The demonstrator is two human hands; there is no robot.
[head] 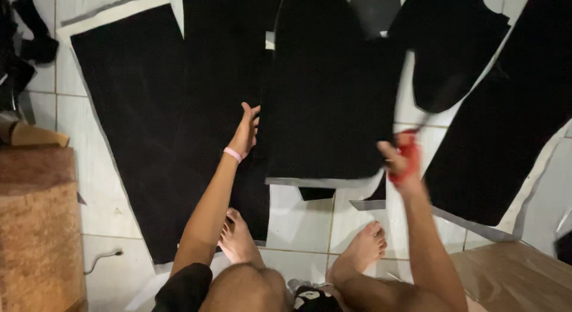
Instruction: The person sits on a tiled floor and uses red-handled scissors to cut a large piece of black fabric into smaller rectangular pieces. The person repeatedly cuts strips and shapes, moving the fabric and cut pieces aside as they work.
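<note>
Down on the white tiled floor (298,219), several pieces of black cloth lie spread flat, with narrow strips of bare tile between them and a wider bare patch near the feet. Five pieces can be counted: a long left piece (137,109), a second one beside it, a middle piece (330,91), a curved piece (453,50) at the top right, and a large right piece (506,121). The left hand (245,130) is half open, fingers closed on the left edge of the middle piece, a pink band on the wrist. The right hand (402,160) is closed around red-handled scissors (410,151) at that piece's lower right corner; the blades are blurred. Two bare feet (238,240) rest below, one on the cloth edge. A brown wooden block (39,228) crowds the left side, and brown board (512,276) lies at the lower right.
</note>
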